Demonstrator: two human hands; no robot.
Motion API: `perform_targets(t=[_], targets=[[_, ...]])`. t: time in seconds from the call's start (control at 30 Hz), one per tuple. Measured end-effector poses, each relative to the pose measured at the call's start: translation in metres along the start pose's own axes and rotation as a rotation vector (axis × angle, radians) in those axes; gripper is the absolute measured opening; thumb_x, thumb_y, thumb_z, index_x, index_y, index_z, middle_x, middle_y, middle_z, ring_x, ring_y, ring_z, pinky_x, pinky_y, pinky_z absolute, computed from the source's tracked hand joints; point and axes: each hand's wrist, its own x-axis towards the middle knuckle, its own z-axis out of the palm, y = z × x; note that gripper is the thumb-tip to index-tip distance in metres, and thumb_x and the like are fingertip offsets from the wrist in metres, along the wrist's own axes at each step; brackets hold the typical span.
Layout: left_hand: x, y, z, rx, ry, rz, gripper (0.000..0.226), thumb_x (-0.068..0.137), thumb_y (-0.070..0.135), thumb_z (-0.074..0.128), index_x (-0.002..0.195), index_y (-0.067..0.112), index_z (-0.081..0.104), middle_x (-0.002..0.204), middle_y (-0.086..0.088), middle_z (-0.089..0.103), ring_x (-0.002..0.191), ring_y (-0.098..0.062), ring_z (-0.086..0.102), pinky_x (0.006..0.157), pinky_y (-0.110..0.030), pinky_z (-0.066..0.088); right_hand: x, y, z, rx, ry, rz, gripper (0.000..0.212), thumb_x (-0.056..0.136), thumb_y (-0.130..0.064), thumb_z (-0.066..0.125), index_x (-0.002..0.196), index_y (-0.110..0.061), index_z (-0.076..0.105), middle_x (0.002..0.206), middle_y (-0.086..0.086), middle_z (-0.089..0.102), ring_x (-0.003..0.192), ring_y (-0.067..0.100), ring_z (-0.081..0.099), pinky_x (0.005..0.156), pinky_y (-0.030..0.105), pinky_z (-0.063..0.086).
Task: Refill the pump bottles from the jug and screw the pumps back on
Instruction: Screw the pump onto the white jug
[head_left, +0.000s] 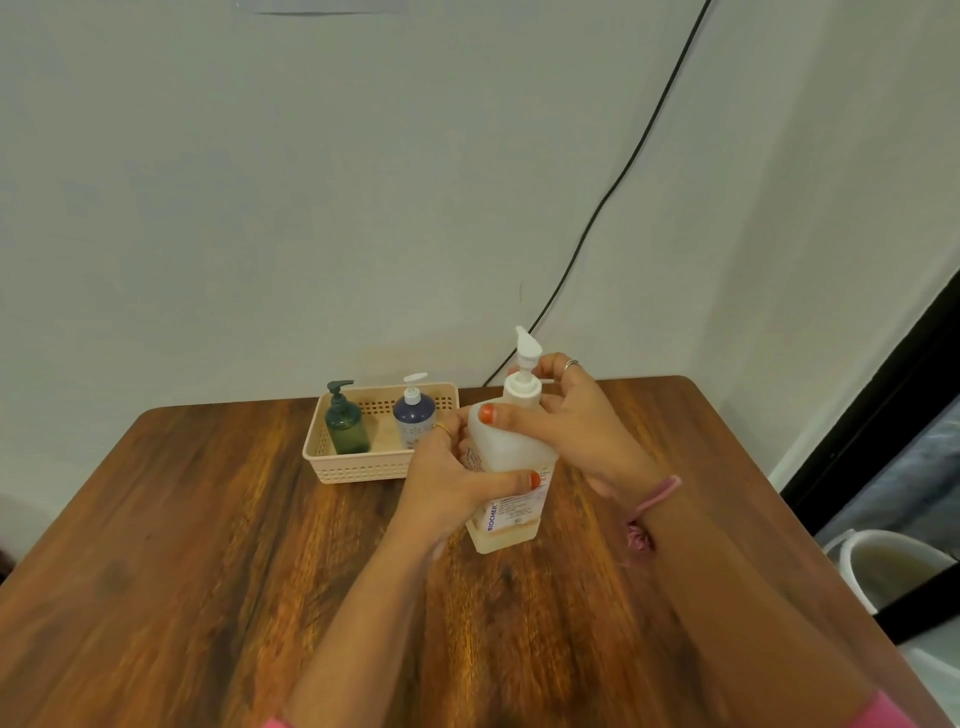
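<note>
A tall translucent white pump bottle (511, 452) with a printed label stands on the wooden table (208, 545), with only a little liquid at its bottom. My left hand (447, 473) grips its body from the left, thumb across the front. My right hand (566, 415) holds the white pump collar (522, 389) at the neck, fingers curled behind it. The pump's nozzle (527, 345) points up and away. A dark green pump bottle (345, 423) and a blue pump bottle (414, 413) stand in a beige basket (358, 467) behind. No jug shows on the table.
The table ends against a pale wall, where a black cable (613, 192) runs down behind the table. A white bucket-like container (893, 566) sits on the floor at the right, past the table edge.
</note>
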Motion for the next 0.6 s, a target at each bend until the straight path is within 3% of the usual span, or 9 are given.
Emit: perform_targets(t=[0.13,0.23,0.37,0.5,0.6], targets=[[-0.001,0.002,-0.003,0.005,0.011,-0.013,0.074,0.053,0.013,0.094,0.116,0.029,0.058,0.108,0.004,0.07,0.101,-0.013,0.067,0.084,-0.039,0.059,-0.004,-0.01,-0.015,0.113,-0.254,0.018,0.055,0.079,-0.017,0.07,0.13,-0.022,0.051,0.115,-0.004,0.067,0.104,0.015,0.066,0.082,0.029,0.054],[-0.001,0.005,-0.004,0.025,0.01,0.001,0.078,0.052,0.013,0.094,0.119,0.028,0.058,0.111,0.004,0.07,0.101,-0.012,0.067,0.084,-0.037,0.059,-0.004,-0.008,-0.012,0.13,-0.197,-0.015,0.045,0.08,0.0,0.069,0.122,-0.011,0.058,0.109,0.0,0.071,0.102,0.018,0.067,0.081,0.03,0.056],[-0.002,0.002,-0.003,0.022,0.006,-0.011,0.077,0.053,0.01,0.093,0.12,0.027,0.058,0.109,0.004,0.07,0.099,-0.012,0.068,0.081,-0.035,0.06,-0.003,-0.004,-0.004,0.133,-0.066,0.007,0.049,0.071,-0.008,0.079,0.115,-0.008,0.058,0.102,0.002,0.071,0.092,0.018,0.07,0.072,0.029,0.056],[-0.004,0.001,-0.004,0.005,-0.026,-0.018,0.071,0.055,0.007,0.092,0.115,0.027,0.059,0.105,0.005,0.072,0.096,-0.009,0.07,0.077,-0.029,0.059,-0.004,-0.009,-0.012,0.047,-0.183,0.081,0.056,0.065,-0.024,0.078,0.117,-0.017,0.056,0.109,0.001,0.068,0.097,0.017,0.068,0.079,0.032,0.056],[-0.005,0.001,-0.003,-0.016,-0.04,-0.031,0.072,0.055,0.004,0.091,0.115,0.026,0.059,0.104,0.005,0.073,0.095,-0.008,0.07,0.076,-0.028,0.059,-0.006,-0.018,-0.026,0.073,-0.294,0.057,0.053,0.079,-0.013,0.068,0.129,-0.021,0.052,0.117,-0.002,0.067,0.106,0.015,0.065,0.085,0.029,0.055]])
